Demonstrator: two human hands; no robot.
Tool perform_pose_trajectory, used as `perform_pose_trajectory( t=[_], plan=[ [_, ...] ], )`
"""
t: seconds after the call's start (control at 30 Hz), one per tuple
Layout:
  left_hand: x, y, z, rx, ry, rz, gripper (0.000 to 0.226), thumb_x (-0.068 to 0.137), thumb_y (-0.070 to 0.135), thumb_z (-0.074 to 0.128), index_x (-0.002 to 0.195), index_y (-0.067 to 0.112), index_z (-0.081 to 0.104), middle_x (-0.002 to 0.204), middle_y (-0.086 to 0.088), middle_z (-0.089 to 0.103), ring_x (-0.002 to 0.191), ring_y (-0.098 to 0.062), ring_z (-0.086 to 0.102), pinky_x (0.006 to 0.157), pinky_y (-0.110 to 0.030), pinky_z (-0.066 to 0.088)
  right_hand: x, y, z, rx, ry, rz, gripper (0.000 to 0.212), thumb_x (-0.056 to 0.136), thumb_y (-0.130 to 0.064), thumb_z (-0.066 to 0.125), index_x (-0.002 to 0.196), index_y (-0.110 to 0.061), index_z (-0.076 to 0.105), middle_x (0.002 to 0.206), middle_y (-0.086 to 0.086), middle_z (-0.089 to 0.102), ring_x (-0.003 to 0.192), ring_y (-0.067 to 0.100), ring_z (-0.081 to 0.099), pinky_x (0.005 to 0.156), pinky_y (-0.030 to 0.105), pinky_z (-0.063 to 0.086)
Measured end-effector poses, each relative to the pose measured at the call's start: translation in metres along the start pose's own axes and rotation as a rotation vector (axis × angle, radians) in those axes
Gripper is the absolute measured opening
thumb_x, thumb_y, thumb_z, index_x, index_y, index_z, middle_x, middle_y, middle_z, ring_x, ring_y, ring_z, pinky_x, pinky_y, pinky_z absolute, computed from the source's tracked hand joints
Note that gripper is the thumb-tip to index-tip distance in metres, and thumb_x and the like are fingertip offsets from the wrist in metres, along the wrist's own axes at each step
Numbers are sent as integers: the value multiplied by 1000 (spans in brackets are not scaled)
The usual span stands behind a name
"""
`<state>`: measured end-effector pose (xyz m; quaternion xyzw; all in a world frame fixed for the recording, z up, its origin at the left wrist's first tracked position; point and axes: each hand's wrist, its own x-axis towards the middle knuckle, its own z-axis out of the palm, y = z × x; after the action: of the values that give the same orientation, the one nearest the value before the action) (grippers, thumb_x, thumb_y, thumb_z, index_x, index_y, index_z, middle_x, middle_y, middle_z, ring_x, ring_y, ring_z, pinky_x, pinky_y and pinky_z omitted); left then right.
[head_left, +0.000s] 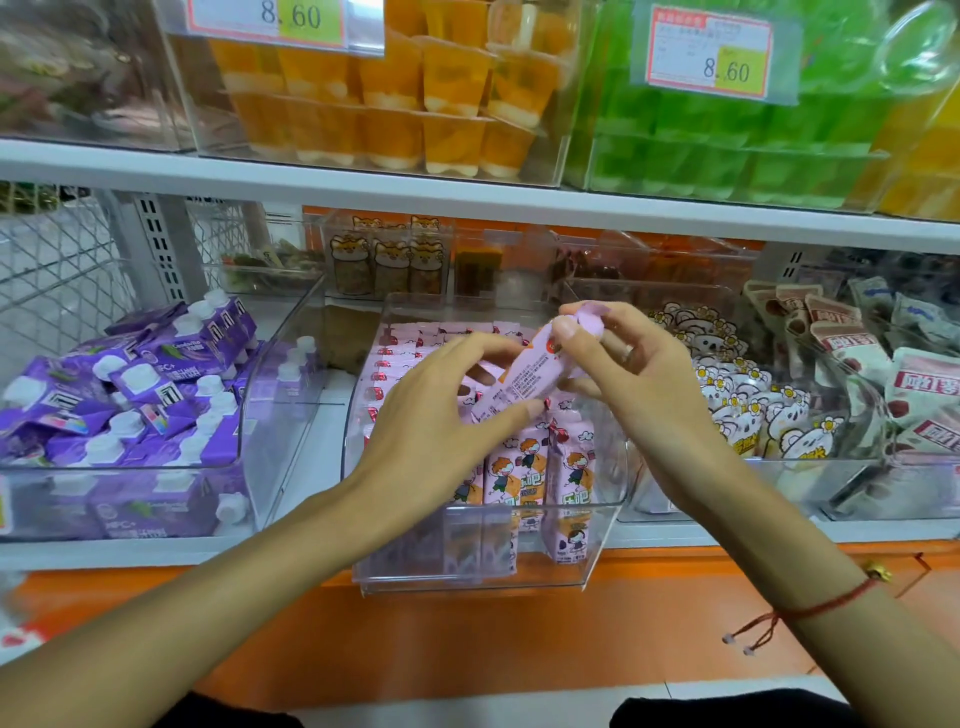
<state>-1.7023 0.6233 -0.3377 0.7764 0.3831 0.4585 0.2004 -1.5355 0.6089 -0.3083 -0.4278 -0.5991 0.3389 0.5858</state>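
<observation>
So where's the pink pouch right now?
In the head view, centre: the pink pouch is held by left hand and right hand above the clear bin of pink cartons.

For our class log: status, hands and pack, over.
Left hand and right hand both hold pink pack. Pack tilted above clear bin. Nothing blocking.

The pouch (519, 379) is pink with black print, the cartons (156, 364) purple with white caps, the bracelet (831, 600) red.
</observation>
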Motion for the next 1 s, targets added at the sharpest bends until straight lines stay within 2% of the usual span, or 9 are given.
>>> perform_pose_trajectory(
  t=[0.1, 0.17, 0.23, 0.3, 0.47, 0.63, 0.77, 0.9, 1.0],
  plan=[
    [3, 4, -1, -197, -66, -129, 30, 89, 30, 63, 119, 29, 61, 106, 20, 68, 92, 2, 63, 76, -14, 51, 1, 0, -3, 33, -37, 91, 36, 82, -36, 64, 111, -16, 65, 93, -3, 75, 86, 9, 70, 75, 23, 57],
    [4, 10, -1, -427, -131, -328, 28, 90, 32, 61, 116, 24, 65, 94, 18, 73, 84, 4, 67, 70, -14, 54, 2, 2, -4, 16, -30, 143, 37, 86, -28, 65, 120, -15, 62, 93, 4, 75, 82, 14, 70, 74, 24, 57],
    [6, 17, 0, -705, -224, -571, 23, 88, 34, 62, 102, 19, 73, 89, 8, 76, 79, -3, 71, 62, -18, 56, 3, 4, -2, -5, 21, 203, 41, 87, -27, 66, 124, -13, 57, 80, 9, 72, 70, 16, 67, 67, 24, 55],
    [8, 21, -2, -893, -264, -748, 26, 79, 38, 68, 90, 15, 76, 87, -1, 76, 73, -9, 73, 57, -20, 56, 4, 3, -1, -20, 61, 248, 40, 86, -31, 67, 120, -12, 57, 72, 5, 66, 60, 14, 60, 58, 23, 51],
    [11, 27, -8, -1074, -296, -923, 50, 58, 37, 75, 97, 6, 68, 81, -9, 75, 60, -12, 71, 49, -21, 55, 5, 2, 2, -71, 52, 263, 35, 88, -37, 64, 106, -7, 64, 68, -2, 65, 64, 15, 59, 55, 22, 51],
    [9, 21, -9, -956, -304, -799, 41, 66, 39, 73, 100, 16, 70, 87, -3, 76, 72, -10, 73, 56, -21, 57, 4, 3, 2, -79, 27, 264, 34, 89, -34, 63, 113, -10, 59, 72, -1, 67, 60, 12, 62, 55, 23, 53],
    [6, 7, -7, -555, -182, -454, 32, 82, 24, 72, 113, 29, 64, 104, 8, 73, 90, -3, 70, 72, -14, 55, 3, 4, -6, -51, -90, 142, 34, 89, -15, 62, 123, -20, 58, 98, -1, 73, 93, 14, 68, 82, 28, 56],
    [8, -4, -6, -387, -36, -168, 38, 81, 7, 73, 104, 35, 61, 109, 17, 67, 103, 5, 61, 86, -10, 47, -1, 4, -10, -92, -204, 12, 40, 86, -2, 65, 121, -19, 58, 114, 0, 68, 105, 17, 65, 87, 25, 51],
    [6, -6, -3, -304, 16, -87, 35, 80, 13, 75, 107, 33, 63, 107, 18, 68, 105, 2, 61, 93, -18, 45, -4, 0, -7, -135, -167, -16, 39, 80, -21, 72, 116, -25, 59, 109, -7, 68, 99, 5, 65, 78, 16, 50]
  ],
)
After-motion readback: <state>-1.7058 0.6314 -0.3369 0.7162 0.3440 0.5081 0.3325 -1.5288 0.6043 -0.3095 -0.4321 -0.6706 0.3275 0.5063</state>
